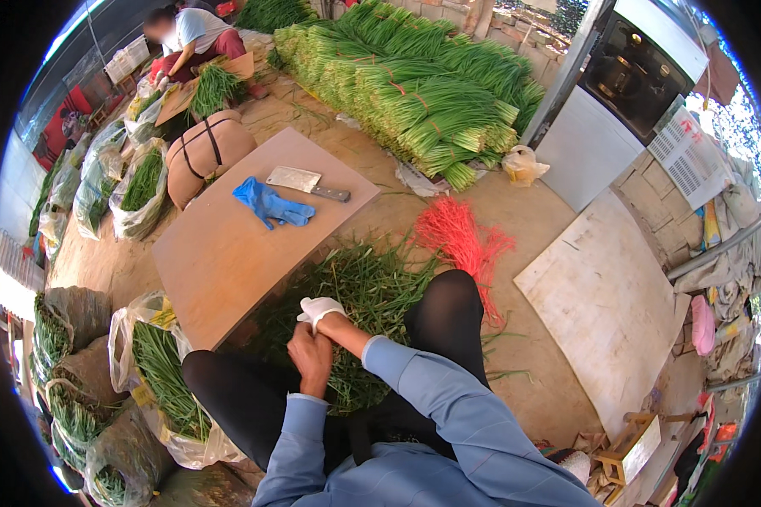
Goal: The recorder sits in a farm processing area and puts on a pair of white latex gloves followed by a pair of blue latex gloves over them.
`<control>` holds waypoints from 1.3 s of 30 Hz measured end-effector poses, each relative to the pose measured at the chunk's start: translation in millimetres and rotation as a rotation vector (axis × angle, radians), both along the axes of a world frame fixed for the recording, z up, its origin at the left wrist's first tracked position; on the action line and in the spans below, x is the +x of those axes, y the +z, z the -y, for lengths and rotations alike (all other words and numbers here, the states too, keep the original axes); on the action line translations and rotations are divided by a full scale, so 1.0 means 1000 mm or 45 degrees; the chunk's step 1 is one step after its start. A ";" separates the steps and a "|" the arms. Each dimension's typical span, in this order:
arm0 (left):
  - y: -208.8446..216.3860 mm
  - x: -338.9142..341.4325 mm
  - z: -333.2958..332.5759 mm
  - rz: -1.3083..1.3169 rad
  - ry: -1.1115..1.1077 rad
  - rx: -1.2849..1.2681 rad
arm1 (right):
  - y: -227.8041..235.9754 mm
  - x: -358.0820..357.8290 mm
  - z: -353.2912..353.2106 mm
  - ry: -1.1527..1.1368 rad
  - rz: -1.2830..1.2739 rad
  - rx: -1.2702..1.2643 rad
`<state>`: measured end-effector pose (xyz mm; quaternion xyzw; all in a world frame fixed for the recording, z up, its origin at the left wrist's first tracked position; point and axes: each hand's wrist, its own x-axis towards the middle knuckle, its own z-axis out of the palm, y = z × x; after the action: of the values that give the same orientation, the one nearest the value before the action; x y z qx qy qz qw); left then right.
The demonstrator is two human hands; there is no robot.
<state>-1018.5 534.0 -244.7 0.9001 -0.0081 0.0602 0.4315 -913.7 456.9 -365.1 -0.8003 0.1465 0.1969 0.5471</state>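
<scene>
My right hand (320, 311) wears a white glove that ends at the wrist. Its fingers are bunched and turned away, so their hold does not show. My bare left hand (311, 353) is closed just beneath it, fingertips at the glove's edge by the right palm. Both hands meet between my knees, over a heap of loose green leaves (364, 287). In front of them stands a tilted-looking brown board (228, 245), bearing a blue glove (271, 203) and a cleaver (294, 179) with a dark handle.
Red ties (457, 237) lie by my right knee. Bundled green stalks (414, 93) are stacked beyond the board. Bags of greens (169, 372) stand at my left. A pale panel (604, 296) lies to the right. At the far left another person (196, 38) bends over greens.
</scene>
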 end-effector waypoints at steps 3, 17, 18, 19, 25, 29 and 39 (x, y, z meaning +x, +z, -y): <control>0.009 0.012 -0.020 0.173 0.037 0.083 | 0.028 0.002 -0.019 -0.192 -0.189 0.063; 0.040 0.060 -0.015 0.531 -0.452 0.440 | 0.063 0.015 -0.003 -0.341 0.056 -0.062; 0.044 0.062 -0.014 0.535 -0.453 0.425 | 0.067 0.017 -0.004 -0.236 0.045 -0.139; 0.049 0.064 -0.013 0.324 -0.470 0.629 | 0.068 0.011 0.000 -0.141 0.165 -0.263; 0.041 0.090 -0.020 0.105 -0.733 0.919 | 0.069 0.005 0.003 -0.257 0.132 -0.175; 0.041 0.086 -0.021 0.072 -0.602 0.810 | 0.078 0.011 0.000 -0.247 0.119 -0.209; 0.029 0.065 0.003 0.413 -0.384 0.559 | 0.105 0.022 0.036 0.001 0.248 -0.709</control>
<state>-953.9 531.2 -216.2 0.9390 -0.2231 0.1353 0.2239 -891.6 421.2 -260.3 -0.9348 0.1414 0.0717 0.3177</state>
